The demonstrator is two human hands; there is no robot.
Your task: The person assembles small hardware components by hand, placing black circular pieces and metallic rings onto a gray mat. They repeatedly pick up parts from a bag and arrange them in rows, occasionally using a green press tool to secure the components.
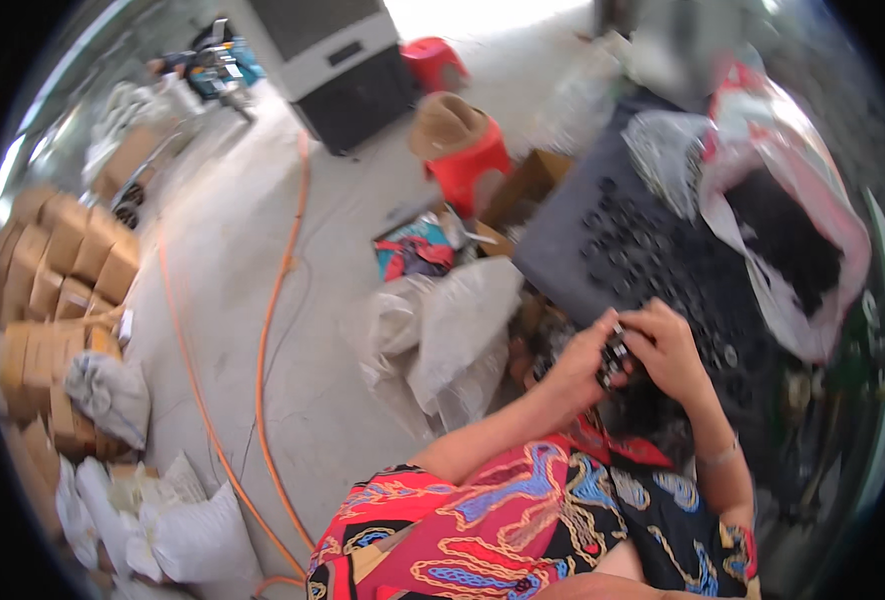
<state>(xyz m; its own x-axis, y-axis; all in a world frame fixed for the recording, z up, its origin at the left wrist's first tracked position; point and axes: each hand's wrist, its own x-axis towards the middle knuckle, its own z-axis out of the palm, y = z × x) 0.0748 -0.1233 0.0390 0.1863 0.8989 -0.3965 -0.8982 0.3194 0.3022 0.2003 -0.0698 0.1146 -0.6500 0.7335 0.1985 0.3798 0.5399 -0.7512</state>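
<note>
My left hand is closed around a few small dark, shiny parts, whose exact kind is too small to make out. Close against it, my right hand bends over the same parts with its fingers drawn together in a pinch; what sits between those fingertips is hidden. Both hands are held above the near edge of a dark grey table. Many small black ring-like pieces lie scattered across its top, just beyond my hands.
Right of the scattered pieces stands an open white sack of black pieces, with a clear plastic bag beside it. Left are white sacks, an open cardboard box and a red stool bearing a straw hat. Orange hoses cross the floor.
</note>
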